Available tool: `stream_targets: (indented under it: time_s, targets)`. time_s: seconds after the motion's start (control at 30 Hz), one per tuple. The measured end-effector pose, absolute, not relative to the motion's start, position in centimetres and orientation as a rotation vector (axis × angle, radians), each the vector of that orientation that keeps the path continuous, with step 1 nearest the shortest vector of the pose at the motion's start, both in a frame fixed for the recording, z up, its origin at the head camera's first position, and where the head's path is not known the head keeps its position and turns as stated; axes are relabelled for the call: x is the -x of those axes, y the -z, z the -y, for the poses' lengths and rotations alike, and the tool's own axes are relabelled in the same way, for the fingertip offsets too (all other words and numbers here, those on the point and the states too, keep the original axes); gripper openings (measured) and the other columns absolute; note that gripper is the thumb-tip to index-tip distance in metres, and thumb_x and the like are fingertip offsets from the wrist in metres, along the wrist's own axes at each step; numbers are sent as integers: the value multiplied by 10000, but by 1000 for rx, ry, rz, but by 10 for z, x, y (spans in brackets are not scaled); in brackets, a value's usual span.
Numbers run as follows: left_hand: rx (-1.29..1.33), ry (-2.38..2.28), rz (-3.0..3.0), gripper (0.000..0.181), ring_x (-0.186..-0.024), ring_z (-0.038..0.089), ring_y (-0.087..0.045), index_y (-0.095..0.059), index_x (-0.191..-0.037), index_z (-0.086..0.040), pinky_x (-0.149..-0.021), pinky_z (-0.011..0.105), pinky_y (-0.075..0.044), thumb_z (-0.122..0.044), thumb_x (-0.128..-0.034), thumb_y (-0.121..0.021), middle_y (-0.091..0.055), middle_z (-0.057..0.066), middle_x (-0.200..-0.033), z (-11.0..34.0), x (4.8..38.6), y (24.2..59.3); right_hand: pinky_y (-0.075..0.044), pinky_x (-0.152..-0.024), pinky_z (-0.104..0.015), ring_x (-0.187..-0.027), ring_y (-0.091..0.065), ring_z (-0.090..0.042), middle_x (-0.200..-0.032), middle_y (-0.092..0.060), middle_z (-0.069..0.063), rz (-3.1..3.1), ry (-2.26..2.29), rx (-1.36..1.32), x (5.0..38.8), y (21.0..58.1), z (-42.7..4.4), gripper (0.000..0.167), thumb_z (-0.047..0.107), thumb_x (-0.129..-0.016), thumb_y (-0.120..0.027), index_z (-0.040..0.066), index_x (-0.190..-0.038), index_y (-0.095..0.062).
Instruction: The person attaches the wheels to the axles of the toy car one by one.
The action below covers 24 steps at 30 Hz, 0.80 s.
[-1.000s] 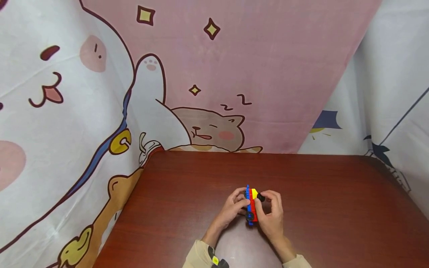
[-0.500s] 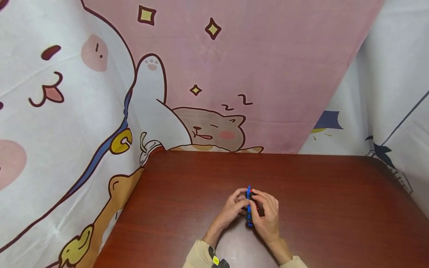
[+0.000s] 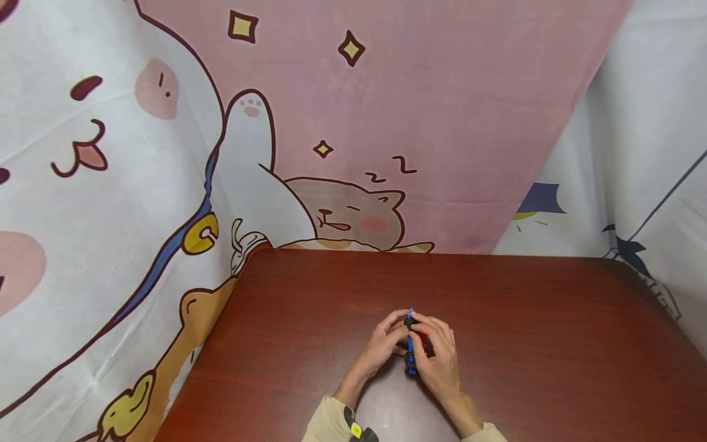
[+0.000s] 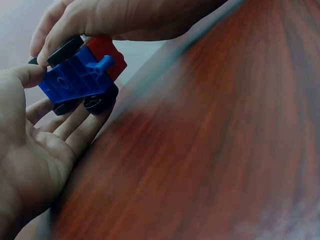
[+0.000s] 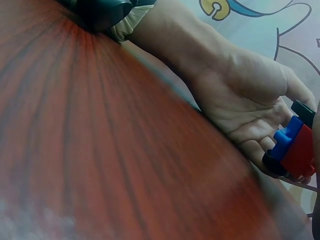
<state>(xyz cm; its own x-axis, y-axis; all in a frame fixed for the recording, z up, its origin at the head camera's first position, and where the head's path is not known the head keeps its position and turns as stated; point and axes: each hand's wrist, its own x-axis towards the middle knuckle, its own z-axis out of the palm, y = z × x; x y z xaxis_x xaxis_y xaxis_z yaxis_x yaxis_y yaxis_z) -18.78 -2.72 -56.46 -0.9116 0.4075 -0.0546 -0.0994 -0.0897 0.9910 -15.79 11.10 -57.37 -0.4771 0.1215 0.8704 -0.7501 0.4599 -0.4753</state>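
A small toy vehicle with a blue base, a red body and black wheels is held up between both hands. In the head view my left hand grips it from the left, thumb on the blue base and fingers under the wheels. My right hand holds it from the right, its fingers at a black wheel in the left wrist view. The right hand hides most of the red body from the head view.
The brown wooden table lies beneath the hands. Behind it and at the left hangs a cloth printed with cartoon animals. A black strap with a yellow mark is round the left sleeve.
My right hand has shifted left and closed in over the toy's upper part. The yellow piece and most of the red side are now covered. The left hand has barely moved.
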Motion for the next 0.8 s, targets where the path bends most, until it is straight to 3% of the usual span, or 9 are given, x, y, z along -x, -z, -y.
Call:
stream_targets:
  time_s: [0.13,0.3,0.5,0.63,0.8]
  targets:
    - [-331,-2070,-1866,423,-814,79,-649,-549,-1402,-124,-591,194,-537,-246,-997,-554,-679,98,-1190,27,188,563,-384,-1003,-240,-988,-578,-360,-1061,-703,-249,1754,-1171,-542,158,570,-110,327,-184,-646,-748,-48,-940,-702]
    - [-340,-2083,-1871,398,-799,91,-655,-556,-1373,-96,-576,204,-539,-223,-996,-557,-683,98,-1184,27,188,564,-406,-977,-247,-956,-580,-376,-1007,-697,-272,1713,-1211,-550,156,565,-108,322,-242,-622,-714,-68,-893,-696]
    - [-351,-2068,-1904,377,-795,80,-658,-557,-1363,-95,-580,201,-541,-216,-1007,-553,-696,100,-1138,28,188,563,-393,-1005,-197,-992,-554,-369,-1061,-690,-254,1795,-1207,-509,158,566,-109,335,-216,-628,-755,-30,-901,-700]
    - [-360,-2031,-1931,332,-758,77,-641,-566,-1321,-84,-567,202,-528,-204,-1011,-546,-703,63,-1046,28,188,563,-395,-942,-182,-944,-536,-353,-1013,-678,-258,1767,-1215,-536,156,563,-108,321,-211,-609,-749,-34,-869,-684]
    - [-366,-2008,-1948,308,-753,97,-630,-570,-1307,-93,-560,208,-517,-180,-1012,-553,-697,78,-1086,27,187,565,-394,-905,-161,-958,-527,-309,-1034,-659,-269,1742,-1249,-515,154,561,-108,327,-230,-628,-735,-57,-900,-686]
